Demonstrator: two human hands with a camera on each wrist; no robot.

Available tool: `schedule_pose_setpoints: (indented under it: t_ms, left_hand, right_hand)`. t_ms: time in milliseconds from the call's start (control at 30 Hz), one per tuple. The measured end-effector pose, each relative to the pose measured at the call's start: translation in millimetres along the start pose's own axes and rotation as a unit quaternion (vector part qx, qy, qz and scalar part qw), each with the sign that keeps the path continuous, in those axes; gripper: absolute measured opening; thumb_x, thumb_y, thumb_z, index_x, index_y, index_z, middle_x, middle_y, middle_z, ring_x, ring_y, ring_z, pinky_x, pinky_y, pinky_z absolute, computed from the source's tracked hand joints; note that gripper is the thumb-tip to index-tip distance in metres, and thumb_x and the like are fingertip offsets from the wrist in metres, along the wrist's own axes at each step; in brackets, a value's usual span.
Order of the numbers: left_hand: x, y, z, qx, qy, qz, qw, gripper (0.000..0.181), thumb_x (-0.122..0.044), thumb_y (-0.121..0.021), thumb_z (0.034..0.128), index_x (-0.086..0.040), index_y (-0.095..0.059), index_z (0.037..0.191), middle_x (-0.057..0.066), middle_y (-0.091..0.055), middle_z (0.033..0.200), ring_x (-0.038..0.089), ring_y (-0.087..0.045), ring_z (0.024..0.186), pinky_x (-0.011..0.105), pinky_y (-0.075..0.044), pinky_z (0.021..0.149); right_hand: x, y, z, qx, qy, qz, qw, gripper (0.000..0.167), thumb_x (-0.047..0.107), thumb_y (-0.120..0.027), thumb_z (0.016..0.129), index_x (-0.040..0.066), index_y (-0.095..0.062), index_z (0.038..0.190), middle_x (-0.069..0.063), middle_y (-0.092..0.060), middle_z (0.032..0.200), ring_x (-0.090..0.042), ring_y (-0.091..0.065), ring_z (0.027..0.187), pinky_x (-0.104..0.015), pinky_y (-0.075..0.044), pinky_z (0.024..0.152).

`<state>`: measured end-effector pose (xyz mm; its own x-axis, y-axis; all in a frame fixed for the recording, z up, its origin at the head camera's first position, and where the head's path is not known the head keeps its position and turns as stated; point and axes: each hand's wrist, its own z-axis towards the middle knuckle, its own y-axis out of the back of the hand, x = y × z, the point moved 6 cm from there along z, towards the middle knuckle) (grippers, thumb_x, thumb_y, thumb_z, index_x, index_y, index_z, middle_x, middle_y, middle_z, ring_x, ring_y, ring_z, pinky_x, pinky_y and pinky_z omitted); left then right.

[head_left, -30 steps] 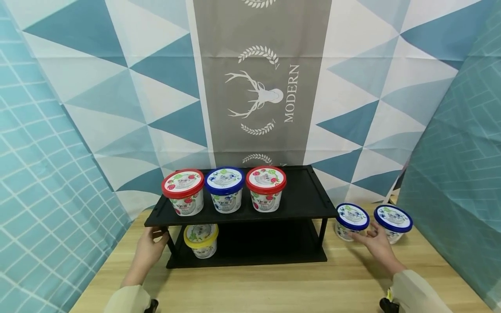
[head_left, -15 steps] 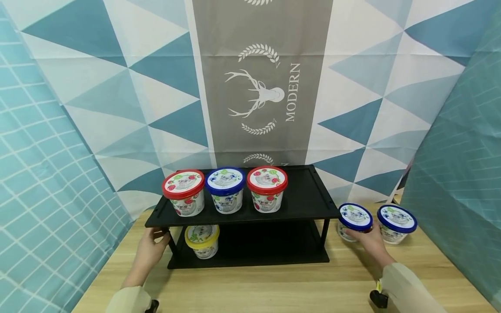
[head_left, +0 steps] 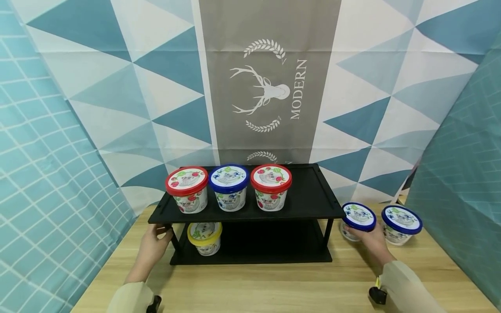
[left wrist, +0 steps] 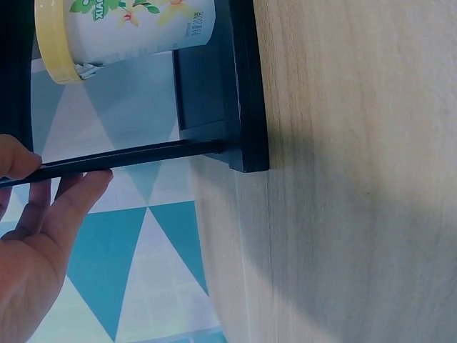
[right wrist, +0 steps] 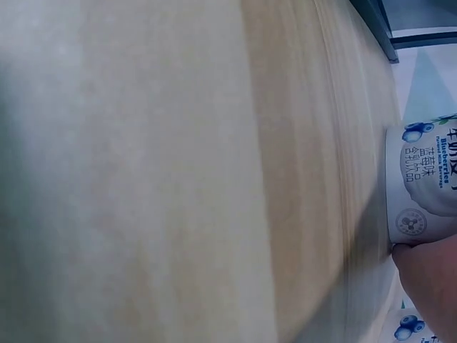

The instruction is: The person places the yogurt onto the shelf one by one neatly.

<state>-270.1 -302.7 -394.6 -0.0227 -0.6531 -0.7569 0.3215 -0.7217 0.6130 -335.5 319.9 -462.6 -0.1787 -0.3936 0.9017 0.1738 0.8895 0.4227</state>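
Note:
My left hand pinches the left front post of the black two-tier shelf; in the left wrist view thumb and fingers of the hand lie on both sides of that thin post. At the right, my right hand grips a blue-lidded tub beside the shelf. The right wrist view shows the thumb against the blueberry tub's white side. A second blue-lidded tub stands just right of the hand.
On the upper tier stand a red-lidded tub, a blue-lidded tub and another red-lidded tub. A yellow-lidded tub is at the left of the lower tier. Patterned cloth hangs behind the wooden table.
My right hand has moved from between the two right-hand tubs onto the nearer one and closed around it. The left hand stays at the post. The head view has shifted slightly.

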Motion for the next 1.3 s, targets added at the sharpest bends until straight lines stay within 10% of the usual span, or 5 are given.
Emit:
schedule_pose_setpoints:
  t_ms: [1300]
  left_hand:
    - [-1.7, -0.2, 1.4, 0.024, 0.007, 0.008, 0.9997, 0.040, -0.011, -0.047, 0.0949, -0.002, -0.037, 0.133, 0.027, -0.048, 0.126, 0.044, -0.051, 0.116, 0.039, -0.050, 0.079]
  right_hand:
    - [22, 21, -67.3, 0.099, 0.021, 0.016, 0.9948, 0.106, 0.018, -0.074, 0.079, -0.004, 0.004, 0.148, -0.033, -0.016, 0.148, -0.049, -0.022, 0.135, -0.060, -0.021, 0.109]
